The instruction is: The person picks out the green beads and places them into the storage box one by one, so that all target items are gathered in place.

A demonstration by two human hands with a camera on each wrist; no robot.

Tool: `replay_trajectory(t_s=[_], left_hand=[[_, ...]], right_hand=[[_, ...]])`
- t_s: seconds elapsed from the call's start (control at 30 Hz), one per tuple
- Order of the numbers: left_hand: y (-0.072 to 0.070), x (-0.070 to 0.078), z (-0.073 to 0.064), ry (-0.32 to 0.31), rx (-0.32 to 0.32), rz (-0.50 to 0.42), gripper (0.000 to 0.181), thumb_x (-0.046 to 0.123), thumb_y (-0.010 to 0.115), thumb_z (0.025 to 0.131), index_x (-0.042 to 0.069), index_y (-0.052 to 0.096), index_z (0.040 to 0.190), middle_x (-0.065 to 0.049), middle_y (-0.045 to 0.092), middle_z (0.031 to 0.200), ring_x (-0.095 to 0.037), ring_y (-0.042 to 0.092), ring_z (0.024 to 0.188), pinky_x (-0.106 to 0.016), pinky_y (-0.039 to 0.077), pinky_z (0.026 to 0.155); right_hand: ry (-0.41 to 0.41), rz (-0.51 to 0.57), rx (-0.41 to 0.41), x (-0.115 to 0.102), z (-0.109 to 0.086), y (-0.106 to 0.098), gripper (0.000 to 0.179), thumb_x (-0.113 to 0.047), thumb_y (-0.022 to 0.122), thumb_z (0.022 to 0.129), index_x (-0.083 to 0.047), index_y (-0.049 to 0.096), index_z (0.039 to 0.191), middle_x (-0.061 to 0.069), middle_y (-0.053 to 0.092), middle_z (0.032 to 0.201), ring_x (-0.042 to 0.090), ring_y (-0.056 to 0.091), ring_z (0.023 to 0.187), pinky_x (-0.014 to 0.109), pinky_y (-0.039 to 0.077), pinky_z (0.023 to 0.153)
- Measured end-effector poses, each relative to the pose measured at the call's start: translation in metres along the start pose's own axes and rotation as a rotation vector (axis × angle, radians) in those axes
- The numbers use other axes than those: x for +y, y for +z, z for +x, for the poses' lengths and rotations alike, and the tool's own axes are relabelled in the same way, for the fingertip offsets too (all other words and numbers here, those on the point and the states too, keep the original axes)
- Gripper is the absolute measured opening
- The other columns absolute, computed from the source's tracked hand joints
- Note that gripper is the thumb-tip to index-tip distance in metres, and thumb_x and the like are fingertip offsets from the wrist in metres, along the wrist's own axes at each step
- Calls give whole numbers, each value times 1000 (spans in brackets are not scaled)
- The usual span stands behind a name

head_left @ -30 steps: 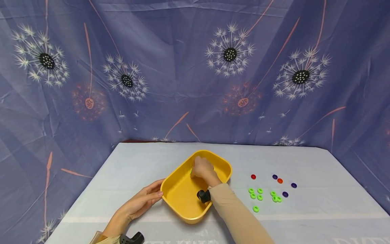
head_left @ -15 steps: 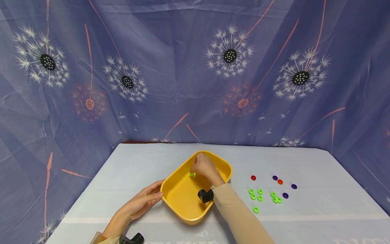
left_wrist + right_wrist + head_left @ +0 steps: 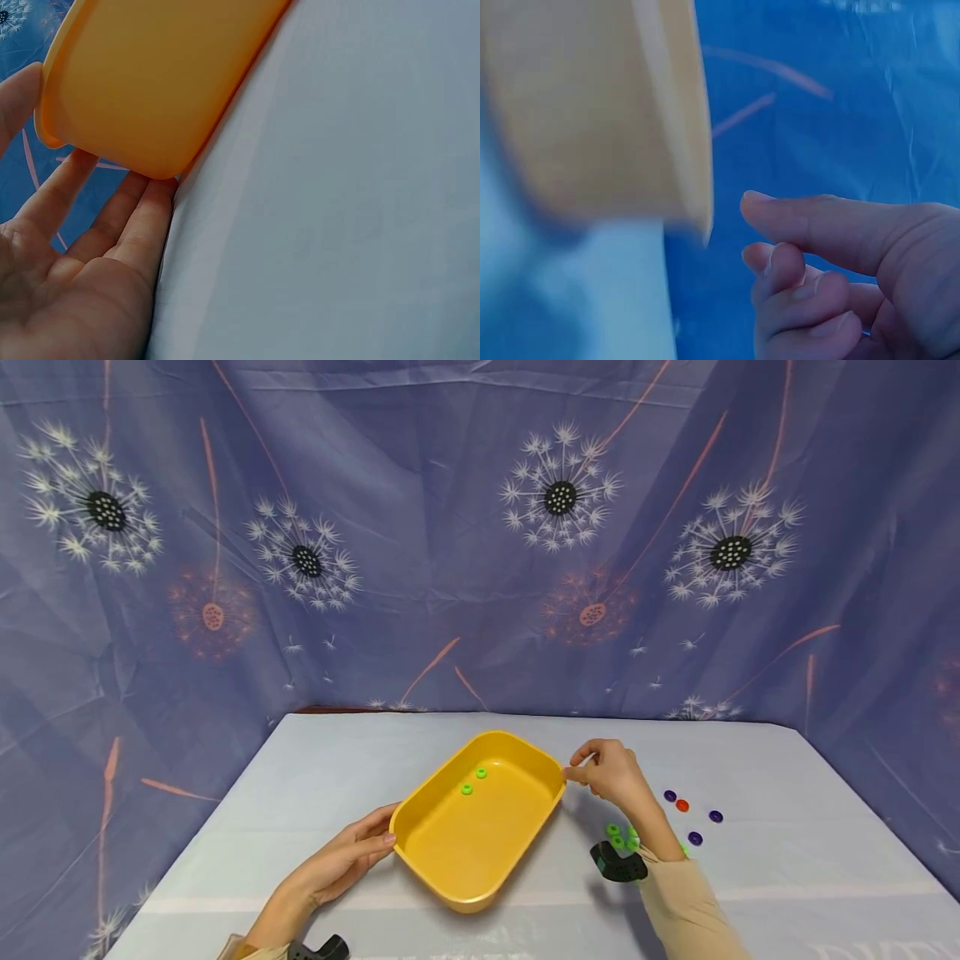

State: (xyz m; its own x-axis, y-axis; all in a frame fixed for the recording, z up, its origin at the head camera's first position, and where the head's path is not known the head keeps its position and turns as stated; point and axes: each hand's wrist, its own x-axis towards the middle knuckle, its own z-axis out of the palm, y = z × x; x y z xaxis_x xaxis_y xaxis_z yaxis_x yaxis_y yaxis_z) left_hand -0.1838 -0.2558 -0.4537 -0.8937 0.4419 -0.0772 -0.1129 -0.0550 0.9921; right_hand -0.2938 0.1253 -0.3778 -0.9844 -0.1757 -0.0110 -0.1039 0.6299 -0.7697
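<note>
1. Curtain [image 3: 435, 510]: blue, dandelion print, hanging beyond the far edge.
2. Tabletop [image 3: 300, 768]: covered in pale cloth, beneath everything handled here.
3. Bin [image 3: 480, 843]: yellow, shallow, set slantwise around the middle of the tabletop. It looks like thin moulded plastic, so probably light, fairly stiff, a bit slick and not fragile. The lipped rim seems the best hold, taken at opposite corners so that the bin stays level.
4. Hands: the left hand [image 3: 341, 862] holds the bin's near left corner, thumb at the rim, fingertips against the outside below it. The right hand [image 3: 613, 775] is just beside the far right corner, fingers loosely bent, thumb apart from the forefinger, nothing seen in its grasp; the right wrist view shows a gap to the rim.
5. Rings: two green rings [image 3: 467, 789] lie in the bin toward its far left side. Right of the bin are loose green rings [image 3: 617, 842], some hidden by the right forearm, then three purple rings [image 3: 716, 817] and an orange ring [image 3: 682, 806]. They look light, hard and apt to skid; a fingertip pinch across the outer edge should suit.
</note>
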Motion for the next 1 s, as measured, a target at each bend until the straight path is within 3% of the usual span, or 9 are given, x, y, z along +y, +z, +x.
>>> replay_trajectory(t_s=[0.2, 0.47, 0.7, 1.0], left_hand=[[-2, -1, -2, 6, 3, 1, 59, 13, 45, 105, -6, 19, 154, -23, 28, 156, -11, 45, 132, -19, 42, 107], [-2, -2, -2, 21, -7, -8, 58, 11, 44, 105, -7, 19, 154, -24, 28, 156, -11, 46, 132, -20, 41, 108], [-1, 1, -1, 19, -4, 2, 58, 10, 44, 104, -7, 19, 153, -25, 28, 155, -11, 46, 131, -19, 42, 107], [0, -2, 1, 18, -8, -7, 58, 11, 44, 105, -7, 18, 154, -22, 29, 156, -10, 47, 131, -20, 42, 107]], right_hand=[[66, -13, 3, 37, -17, -13, 24, -18, 79, 82, -2, 69, 96, 10, 58, 63, 15, 45, 47, 27, 39, 46], [80, -52, -26, 70, -37, -18, 24, -17, 81, 79, -3, 67, 93, 1, 45, 52, 14, 42, 45, 28, 36, 45], [116, -58, -11, 88, -45, -20, 22, -13, 82, 75, -4, 68, 90, 3, 52, 57, 15, 46, 47, 28, 39, 47], [132, -60, 12, 99, -48, -17, 18, -16, 79, 80, -6, 67, 87, 2, 55, 58, 15, 48, 47, 27, 39, 45]])
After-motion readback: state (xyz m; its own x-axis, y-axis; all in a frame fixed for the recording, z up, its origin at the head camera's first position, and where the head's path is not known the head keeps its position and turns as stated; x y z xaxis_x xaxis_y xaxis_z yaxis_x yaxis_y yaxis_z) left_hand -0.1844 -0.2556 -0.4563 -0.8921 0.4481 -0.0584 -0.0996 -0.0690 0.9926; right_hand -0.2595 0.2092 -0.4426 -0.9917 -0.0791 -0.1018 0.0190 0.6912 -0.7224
